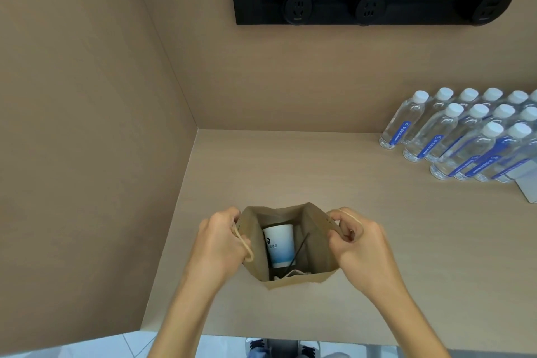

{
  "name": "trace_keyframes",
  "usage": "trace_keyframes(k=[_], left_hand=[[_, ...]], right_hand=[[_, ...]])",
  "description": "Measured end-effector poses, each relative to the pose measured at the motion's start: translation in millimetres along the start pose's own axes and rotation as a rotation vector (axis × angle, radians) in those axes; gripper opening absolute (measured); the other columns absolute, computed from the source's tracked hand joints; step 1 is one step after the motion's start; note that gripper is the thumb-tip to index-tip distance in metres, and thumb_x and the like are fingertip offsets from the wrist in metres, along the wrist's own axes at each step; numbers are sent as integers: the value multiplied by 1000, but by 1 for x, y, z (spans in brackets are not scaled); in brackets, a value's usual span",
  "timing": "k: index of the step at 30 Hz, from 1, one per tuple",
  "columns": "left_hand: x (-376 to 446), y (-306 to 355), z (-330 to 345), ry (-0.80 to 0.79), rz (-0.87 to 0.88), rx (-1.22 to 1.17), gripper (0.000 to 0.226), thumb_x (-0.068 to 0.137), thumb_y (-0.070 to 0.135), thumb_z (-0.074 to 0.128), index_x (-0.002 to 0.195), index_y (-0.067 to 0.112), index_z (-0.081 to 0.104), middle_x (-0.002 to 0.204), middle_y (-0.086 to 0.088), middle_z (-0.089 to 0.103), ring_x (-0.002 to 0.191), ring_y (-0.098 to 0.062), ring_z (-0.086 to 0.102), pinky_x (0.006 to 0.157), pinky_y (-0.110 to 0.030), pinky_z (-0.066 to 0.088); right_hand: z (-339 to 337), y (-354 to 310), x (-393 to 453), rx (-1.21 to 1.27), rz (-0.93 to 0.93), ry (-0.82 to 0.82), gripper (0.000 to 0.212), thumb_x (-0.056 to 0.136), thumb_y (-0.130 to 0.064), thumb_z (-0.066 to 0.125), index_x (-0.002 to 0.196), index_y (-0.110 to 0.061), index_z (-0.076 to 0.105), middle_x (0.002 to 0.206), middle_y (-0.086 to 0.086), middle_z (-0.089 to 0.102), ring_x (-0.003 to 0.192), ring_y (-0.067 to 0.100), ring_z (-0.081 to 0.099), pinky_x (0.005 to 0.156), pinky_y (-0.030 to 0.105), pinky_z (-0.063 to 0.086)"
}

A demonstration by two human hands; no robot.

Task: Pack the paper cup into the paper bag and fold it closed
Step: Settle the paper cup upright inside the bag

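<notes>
Standing inside the open brown paper bag (316, 244), the white-and-blue paper cup (279, 244) could be crushed if the top is folded low; the bag's sides are pinched by the left hand (222, 238) and the right hand (359, 241).

both forearms reach forward, bare; left hand (220, 238) and right hand (356, 241) curled closed, knuckles up, well apart.

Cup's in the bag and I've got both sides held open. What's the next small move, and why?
Probably bring both hands inward to press the paper bag mouth flat. The paper cup already sits well below the rim, the left hand and right hand grip opposite sides, and the top is wide open, unfolded.
</notes>
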State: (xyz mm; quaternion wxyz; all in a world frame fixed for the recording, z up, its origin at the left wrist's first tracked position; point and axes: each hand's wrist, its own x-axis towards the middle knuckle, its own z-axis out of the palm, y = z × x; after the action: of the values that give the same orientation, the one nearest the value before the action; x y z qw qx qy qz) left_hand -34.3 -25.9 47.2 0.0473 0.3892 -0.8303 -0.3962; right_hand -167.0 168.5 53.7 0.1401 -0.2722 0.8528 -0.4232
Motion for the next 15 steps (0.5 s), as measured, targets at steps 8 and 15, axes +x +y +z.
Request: trace_keyframes(k=[8,15], left_hand=[[-3,2,7,-127,-72,-88,33,68,0,55,86,27,62,74,-13,69,59,-22,57,50,-35,52],[7,4,-4,-78,-100,-102,47,59,3,50,93,29,70,59,-3,64,47,-18,51,49,-28,46]], right_hand=[[10,-12,-7,115,25,63,37,83,7,58,82,-29,67,47,-18,49,39,3,38,37,5,26],[6,-17,-4,110,18,124,71,76,15,54,57,-53,49,46,-18,43,42,4,34,40,8,24]])
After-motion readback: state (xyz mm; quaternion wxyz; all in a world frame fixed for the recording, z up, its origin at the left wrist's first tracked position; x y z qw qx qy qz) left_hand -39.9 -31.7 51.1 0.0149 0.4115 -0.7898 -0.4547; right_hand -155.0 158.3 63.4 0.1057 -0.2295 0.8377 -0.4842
